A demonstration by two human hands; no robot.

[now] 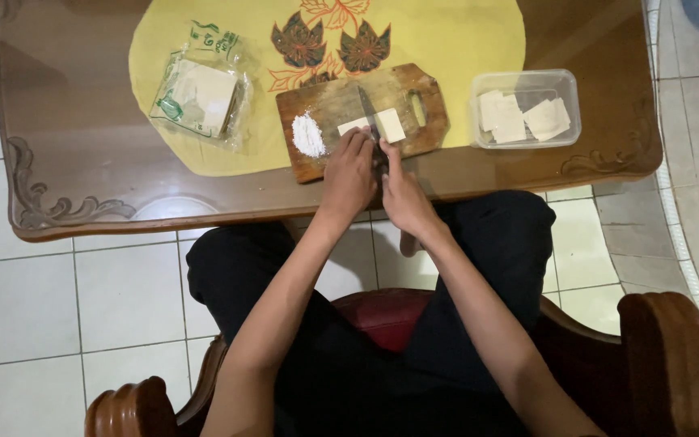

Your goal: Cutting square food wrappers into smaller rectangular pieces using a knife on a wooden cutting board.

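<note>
Two hands at the board (414, 129) | bag (201, 95) of wrappers far left | white powder (309, 135) | left hand (349, 176) fingers press the sheet (353, 125) flat | right hand (402, 194) grips the knife (368, 113), blade between sheet and cut square (391, 125) | tub (564, 87) of squares right.

Tabletop (82, 162): glossy reddish-brown wood, carved scrolls at corners. Mat (463, 40): yellow, with dark brown leaf motifs outlined in orange-red. Cutting board (325, 105): medium brown, visible grain. Powder heap (308, 135): white. Cut squares (390, 125): pale cream. Plastic bag (200, 93): clear with green print. Container (526, 109): transparent, cream pieces inside. Floor tiles (26, 299): white. Chair seat (382, 316): dark red.
</note>
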